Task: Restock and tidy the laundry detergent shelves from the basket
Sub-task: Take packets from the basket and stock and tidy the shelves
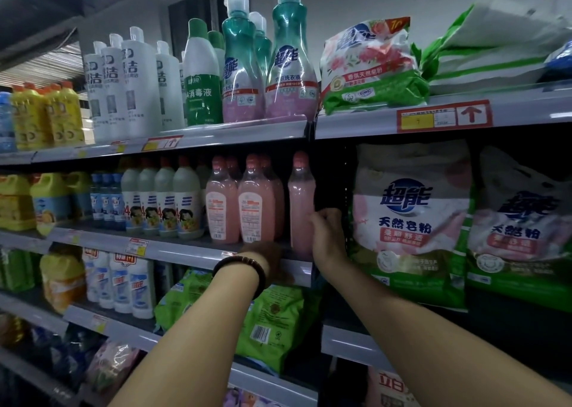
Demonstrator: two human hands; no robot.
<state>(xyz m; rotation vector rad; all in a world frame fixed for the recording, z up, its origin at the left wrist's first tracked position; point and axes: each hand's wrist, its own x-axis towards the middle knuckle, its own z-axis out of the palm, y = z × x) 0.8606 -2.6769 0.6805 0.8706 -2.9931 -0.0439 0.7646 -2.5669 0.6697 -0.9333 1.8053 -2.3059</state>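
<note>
- Head view: shop shelving (173, 251) stood stocked with cleaning products, and both bare forearms reached up to the second shelf from the top.
- Right hand (328, 233) gripped a pink bottle (301, 196) low on its right side, thumb on the bottle and fingers curled round behind it into the dark gap.
- That pink bottle stood upright at the right end of the shelf, apart from the other pink bottles (255, 202), which stood in close rows to its left.
- Left hand (269, 259) lay at the shelf's front edge, just below and left of the gripped bottle. It was dark and blurred, so I could not tell whether its fingers were spread or curled.
- A dark beaded bracelet (240, 268) circled the left wrist.
- Soap powder bags (411, 214), white, pink and green, stood in the next bay to the right.
- Teal pump bottles (289, 65) stood on the top shelf directly above, and green bags (272, 323) lay on the shelf below the hands.
</note>
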